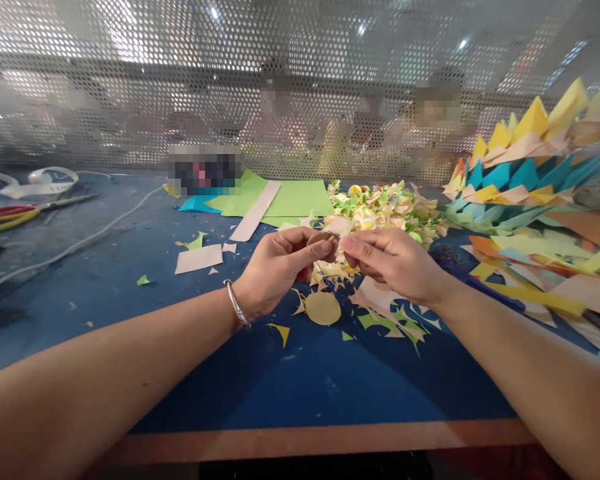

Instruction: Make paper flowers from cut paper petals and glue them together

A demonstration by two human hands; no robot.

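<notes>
My left hand (285, 267), with a silver bangle at the wrist, pinches a small round paper piece (325, 241) between thumb and fingers. It looks brownish in the shade. Close against its right edge, my right hand (387, 260) is closed in a pinch; what lies between those fingertips is too small to make out. Under both hands, a pale yellow paper circle (323, 309) lies flat on the blue table (280, 387). A thin blue stick-like thing (347, 310) slants down behind it, partly hidden. Green and cream paper offcuts (395, 323) lie scattered around.
Beyond my hands rises a heap of curled paper bits (390, 210). Green sheets (300, 200) and a cream strip (256, 210) lie at the back. Folded yellow and blue paper pieces (525, 167) stack at right. Scissors (15, 217) and a white cable (90, 239) are at left, before a perforated screen (155, 100).
</notes>
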